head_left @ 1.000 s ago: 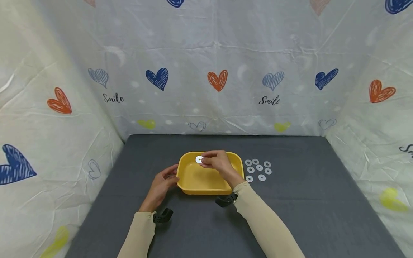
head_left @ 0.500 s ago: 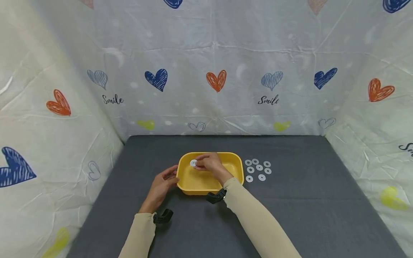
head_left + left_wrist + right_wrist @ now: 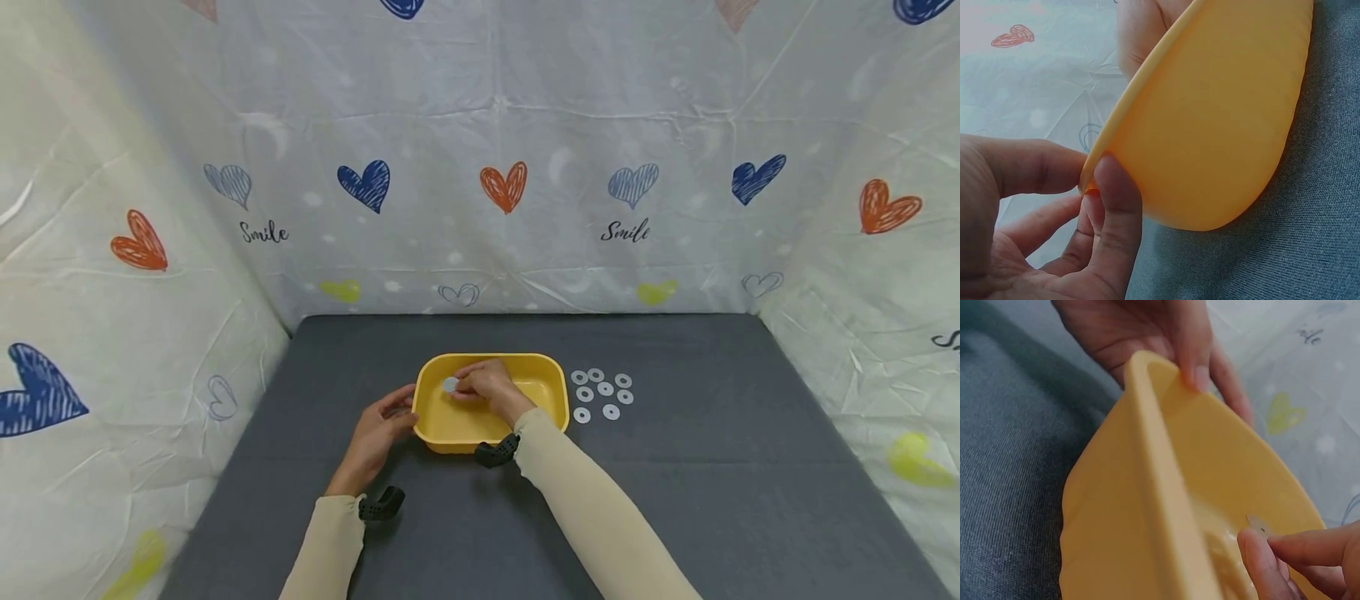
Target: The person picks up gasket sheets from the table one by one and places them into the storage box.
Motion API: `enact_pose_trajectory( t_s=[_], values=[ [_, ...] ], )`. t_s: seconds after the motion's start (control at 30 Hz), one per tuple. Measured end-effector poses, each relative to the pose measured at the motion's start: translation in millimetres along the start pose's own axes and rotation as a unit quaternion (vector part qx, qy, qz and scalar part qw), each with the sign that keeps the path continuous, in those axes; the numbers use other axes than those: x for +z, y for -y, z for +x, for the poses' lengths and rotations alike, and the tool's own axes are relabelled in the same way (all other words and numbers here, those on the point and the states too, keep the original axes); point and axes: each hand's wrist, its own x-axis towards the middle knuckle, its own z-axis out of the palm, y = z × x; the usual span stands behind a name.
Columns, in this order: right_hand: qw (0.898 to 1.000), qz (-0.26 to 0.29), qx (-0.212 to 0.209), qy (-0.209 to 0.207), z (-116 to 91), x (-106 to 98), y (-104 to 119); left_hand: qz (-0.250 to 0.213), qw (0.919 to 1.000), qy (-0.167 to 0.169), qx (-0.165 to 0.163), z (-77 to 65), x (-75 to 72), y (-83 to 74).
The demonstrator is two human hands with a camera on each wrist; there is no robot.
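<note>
A yellow tray (image 3: 543, 408) with raised walls stands on the dark cloth. My left hand (image 3: 378, 429) grips its left end; in the left wrist view, thumb and forefinger of the left hand (image 3: 1054, 212) pinch the rim of the tray (image 3: 1222, 119). Inside the tray's walls, my right hand (image 3: 495, 387) pinches a thin, flat washer (image 3: 450, 384) by its edge, over the left part of the tray floor. In the right wrist view the washer (image 3: 1256, 524) shows edge-on, tilted, between thumb and forefinger, near the tray's inner wall.
Several pale flat washers (image 3: 605, 389) lie spread on the dark table cloth (image 3: 712, 433), just right of the tray. A white curtain (image 3: 420, 250) printed with hearts hangs behind and on both sides of the table.
My right hand, with the washer pinched, has moved left and lower into the tray. The washer has tipped and its hole no longer shows in the head view. My left hand keeps its place.
</note>
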Motion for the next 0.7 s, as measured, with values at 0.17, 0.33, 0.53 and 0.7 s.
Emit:
enact_pose_trajectory(
  t_s=[0.17,0.33,0.53,0.7],
  values=[
    [1.000,-0.021,-0.002,-0.012,3.2,4.4,-1.0,-0.006,1.0000,0.001,0.002,-0.7,-0.7,-0.1],
    [0.999,-0.036,0.000,-0.017,2.9,6.2,-4.2,-0.008,0.9999,0.010,0.004,-3.7,-0.5,-1.1],
    [0.999,-0.039,0.000,-0.011,4.2,6.9,-6.4,-0.010,0.9998,0.012,0.007,-4.1,-0.7,-1.3],
    [0.999,-0.049,-0.004,-0.011,3.3,6.4,-5.2,-0.008,0.9999,0.010,0.004,-5.5,-0.8,-2.7]
  ],
)
